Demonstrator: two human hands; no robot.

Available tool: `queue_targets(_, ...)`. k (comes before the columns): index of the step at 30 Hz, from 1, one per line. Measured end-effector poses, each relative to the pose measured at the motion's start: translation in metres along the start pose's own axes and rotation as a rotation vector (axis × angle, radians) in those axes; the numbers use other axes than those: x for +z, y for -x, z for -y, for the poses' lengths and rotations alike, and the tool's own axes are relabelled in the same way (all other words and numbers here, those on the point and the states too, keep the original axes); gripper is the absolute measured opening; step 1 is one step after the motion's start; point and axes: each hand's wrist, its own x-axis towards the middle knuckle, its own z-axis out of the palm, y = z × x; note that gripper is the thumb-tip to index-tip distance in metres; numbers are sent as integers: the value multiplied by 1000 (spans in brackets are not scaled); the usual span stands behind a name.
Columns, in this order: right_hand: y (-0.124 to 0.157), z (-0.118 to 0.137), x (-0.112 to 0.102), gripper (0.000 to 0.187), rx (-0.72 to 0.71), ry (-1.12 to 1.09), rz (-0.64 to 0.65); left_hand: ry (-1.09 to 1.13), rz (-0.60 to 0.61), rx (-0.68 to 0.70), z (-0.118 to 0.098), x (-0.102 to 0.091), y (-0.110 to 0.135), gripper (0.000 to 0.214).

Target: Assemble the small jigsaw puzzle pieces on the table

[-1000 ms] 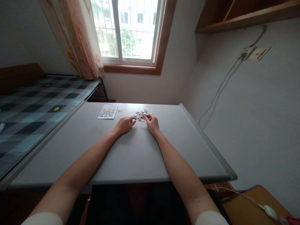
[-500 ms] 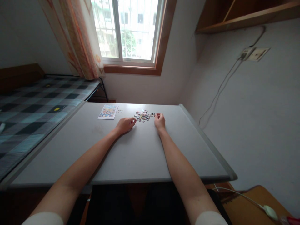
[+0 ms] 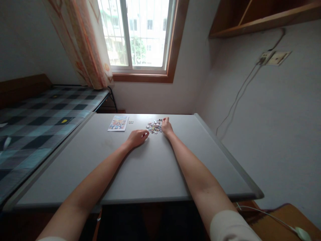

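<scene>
Puzzle pieces (image 3: pixel 153 126) between left hand (image 3: pixel 136 137) and right hand (image 3: pixel 166 126)

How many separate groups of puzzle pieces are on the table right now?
2. The main pile lies between the left hand and right hand; a small cluster sits just right of the picture card. Hands may hide more.

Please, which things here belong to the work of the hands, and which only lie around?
In the work:
- pile of puzzle pieces, with the right hand at its edge and the left hand beside it
- picture card
- few loose pieces
- grey table

Lying about:
- checked bed
- curtain
- wall socket
- wooden shelf
</scene>
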Motion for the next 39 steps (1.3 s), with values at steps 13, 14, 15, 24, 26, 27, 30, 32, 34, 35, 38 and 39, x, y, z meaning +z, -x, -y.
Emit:
queue_targets(13,-14,25,33,19,-116,-18,116,-17,16,9,1,2,-1,26)
queue_targets(14,-14,26,33,19,-125,-23,87,-18,14,9,1,2,0,26)
queue_targets(15,-15,25,32,19,-129,-24,44,-17,10,9,1,2,0,26)
queue_targets(24,-25,-7,-14,16,202,234,-22,-8,-4,12,1,3,-1,26)
queue_targets(26,-26,-13,-23,16,190,269,4,-4,-3,13,1,3,-1,26)
queue_targets(27,-26,-15,-26,17,177,279,1,-2,-5,14,1,3,-1,26)
queue_targets(30,-19,-17,-31,28,89,353,-56,4,-12,17,1,3,-1,26)
queue_targets(32,-9,-15,-31,32,5,417,-53,1,-13,17,1,2,-1,26)
queue_targets(34,2,-12,-29,33,-84,465,-10,-5,-11,16,0,2,0,26)
queue_targets(35,8,-10,-29,35,-124,489,10,-7,-10,15,0,1,0,26)
queue_targets(38,19,-5,-27,41,-182,556,83,-4,-6,9,0,0,0,26)
queue_targets(39,21,-5,-26,43,-184,573,96,-4,-4,6,-1,0,0,26)
